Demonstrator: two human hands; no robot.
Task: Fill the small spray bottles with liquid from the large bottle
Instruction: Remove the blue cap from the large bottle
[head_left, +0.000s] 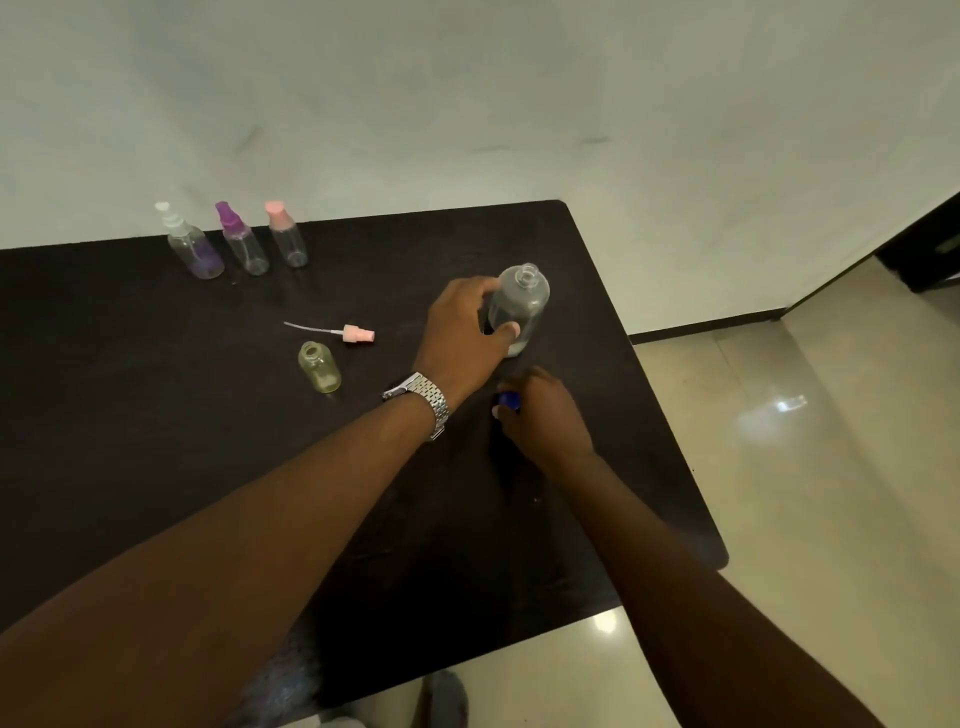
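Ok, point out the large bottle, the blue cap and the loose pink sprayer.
Large bottle (524, 305): head view, clear wall below the shoulder.
Blue cap (510, 399): head view, visible blue edge.
Pink sprayer (358, 334): head view, pink collar.

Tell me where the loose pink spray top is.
The spray top lies on the table, head view, just behind the open small bottle, left of the left hand.

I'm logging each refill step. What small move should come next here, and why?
Probably lift the large bottle with the left hand, whose grip wraps it, and carry it to the small open bottle. Its neck is uncapped, the right hand holds the blue cap, and the pink sprayer lies on the table beside the small bottle.
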